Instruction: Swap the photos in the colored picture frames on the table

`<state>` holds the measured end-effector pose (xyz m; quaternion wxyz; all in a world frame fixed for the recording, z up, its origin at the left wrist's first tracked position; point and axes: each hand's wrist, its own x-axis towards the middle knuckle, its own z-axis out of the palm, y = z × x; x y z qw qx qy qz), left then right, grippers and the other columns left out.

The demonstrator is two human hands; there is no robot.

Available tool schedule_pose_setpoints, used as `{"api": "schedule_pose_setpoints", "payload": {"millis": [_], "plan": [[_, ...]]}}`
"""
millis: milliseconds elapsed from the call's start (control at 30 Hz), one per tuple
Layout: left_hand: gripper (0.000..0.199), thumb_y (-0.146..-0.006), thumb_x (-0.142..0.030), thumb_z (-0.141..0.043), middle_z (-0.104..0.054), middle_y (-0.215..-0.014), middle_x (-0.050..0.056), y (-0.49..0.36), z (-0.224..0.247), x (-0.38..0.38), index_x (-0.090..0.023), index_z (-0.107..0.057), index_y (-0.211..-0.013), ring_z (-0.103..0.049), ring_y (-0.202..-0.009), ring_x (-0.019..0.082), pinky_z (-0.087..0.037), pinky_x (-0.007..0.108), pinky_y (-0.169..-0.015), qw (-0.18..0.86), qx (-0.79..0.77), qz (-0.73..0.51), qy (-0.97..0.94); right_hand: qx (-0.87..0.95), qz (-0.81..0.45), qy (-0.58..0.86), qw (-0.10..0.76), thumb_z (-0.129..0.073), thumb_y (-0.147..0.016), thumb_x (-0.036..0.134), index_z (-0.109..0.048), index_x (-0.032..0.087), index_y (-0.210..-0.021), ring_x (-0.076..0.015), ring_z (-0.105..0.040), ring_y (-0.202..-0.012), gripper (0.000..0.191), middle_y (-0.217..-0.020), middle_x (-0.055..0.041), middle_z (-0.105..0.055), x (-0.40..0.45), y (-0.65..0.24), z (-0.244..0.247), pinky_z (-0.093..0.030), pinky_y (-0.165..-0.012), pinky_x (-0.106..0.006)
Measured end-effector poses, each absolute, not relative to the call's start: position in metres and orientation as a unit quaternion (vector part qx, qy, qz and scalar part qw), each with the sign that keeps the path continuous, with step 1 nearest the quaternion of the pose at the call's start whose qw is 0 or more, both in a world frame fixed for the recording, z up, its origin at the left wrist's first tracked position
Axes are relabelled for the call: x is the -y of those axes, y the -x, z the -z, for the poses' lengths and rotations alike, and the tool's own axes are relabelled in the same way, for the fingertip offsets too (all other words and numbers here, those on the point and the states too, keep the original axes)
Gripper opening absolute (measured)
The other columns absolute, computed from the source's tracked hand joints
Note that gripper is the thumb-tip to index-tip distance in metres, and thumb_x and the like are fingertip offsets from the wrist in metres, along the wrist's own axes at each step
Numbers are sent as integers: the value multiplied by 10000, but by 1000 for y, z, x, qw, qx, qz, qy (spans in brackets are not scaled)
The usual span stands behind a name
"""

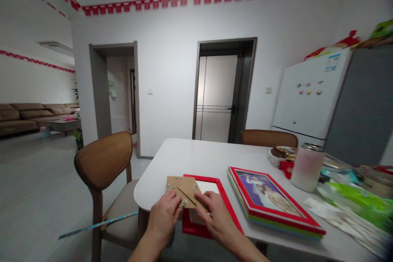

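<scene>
A brown backing board point(179, 185) with small metal clips and a strip across it is held between my hands, above the left part of a red frame point(225, 200). My left hand point(164, 215) pinches the board's lower left edge. On its lower right side, my right hand point(215, 215) grips the board with thumb and fingers. The red frame lies at the front edge of the white table, with a white panel showing inside it. To the right sits a stack of frames, the top one a red picture frame point(276, 200) with a picture in it.
A pink-white bottle point(308, 168), a green packet point(359, 200) and white tissues point(340, 217) crowd the right side of the white table point(190, 153). One wooden chair point(106, 161) stands at the left, another point(270, 137) behind the table. A fridge point(310, 94) is at the back right.
</scene>
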<state>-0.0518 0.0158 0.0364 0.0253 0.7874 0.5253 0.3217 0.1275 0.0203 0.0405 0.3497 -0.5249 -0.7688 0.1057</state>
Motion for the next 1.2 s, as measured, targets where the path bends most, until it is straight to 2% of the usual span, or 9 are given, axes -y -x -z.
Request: {"api": "schedule_pose_setpoints", "payload": {"millis": [267, 367, 467, 533, 633, 733, 900, 1067, 1200], "plan": [[247, -730, -179, -477, -517, -1156, 70, -8, -19, -22, -190, -584, -952, -432, -1096, 209, -342, 302, -926, 129, -459, -271, -836, 727, -82, 591, 340, -460, -708, 380, -613, 193, -994, -223, -485, -925, 375, -971, -106, -555, -12, -198, -9, -367, -838, -317], [178, -747, -206, -468, -557, -1064, 41, -8, -15, -27, -203, -589, -877, -468, -1032, 178, -339, 274, -897, 133, -448, -243, -850, 737, -51, 598, 313, -457, -712, 365, -610, 207, -999, -218, -492, -893, 362, -947, -97, -571, -17, -195, -1, -370, -809, -319], [149, -771, -247, -441, -588, -922, 11, -3, -17, -29, -218, -586, -788, -510, -927, 174, -335, 311, -867, 129, -451, -222, -855, 739, -17, 612, 281, -449, -715, 348, -606, 238, -994, -222, -481, -890, 338, -951, -84, -568, -19, -188, 0, -365, -781, -322], [155, -776, -275, -438, -577, -954, 14, 0, -17, -27, -227, -577, -824, -499, -937, 188, -312, 345, -877, 127, -458, -219, -852, 743, -2, 614, 265, -445, -720, 344, -602, 254, -991, -222, -472, -896, 327, -958, -77, -564, -17, -185, -3, -356, -780, -322], [279, -715, -355, -535, -554, -1012, 33, 6, -15, -22, -223, -531, -961, -486, -939, 208, -315, 344, -870, 135, -471, -234, -840, 760, 2, 602, 243, -431, -735, 363, -608, 262, -973, -215, -465, -890, 313, -952, -74, -556, -14, -184, -9, -345, -778, -315], [469, -616, -358, -640, -567, -938, 31, 13, -11, -18, -197, -492, -1031, -499, -860, 204, -345, 319, -829, 137, -482, -254, -827, 782, -1, 582, 224, -386, -765, 376, -607, 256, -963, -202, -461, -882, 320, -934, -68, -549, -19, -183, -13, -340, -770, -299], [511, -565, -337, -684, -575, -857, 15, 19, -8, -18, -207, -500, -1024, -499, -793, 194, -380, 281, -740, 139, -493, -246, -823, 777, 17, 593, 211, -328, -795, 287, -573, 212, -1018, -187, -458, -874, 339, -957, -83, -535, -50, -176, -18, -338, -745, -278], [546, -573, -370, -676, -570, -893, 23, 19, -9, -15, -196, -482, -1053, -497, -815, 202, -376, 274, -725, 139, -515, -243, -810, 779, 20, 607, 157, -323, -780, 248, -628, 149, -772, -187, -472, -791, 321, -871, -107, -543, -69, -173, -21, -341, -718, -286], [479, -585, -394, -661, -564, -896, 19, 18, -12, -12, -205, -500, -995, -497, -823, 206, -374, 270, -699, 139, -532, -229, -803, 788, -8, 592, 168, -290, -785, 210, -617, 123, -698, -155, -491, -749, 349, -825, -105, -541, -68, -178, -16, -349, -722, -254]]}}
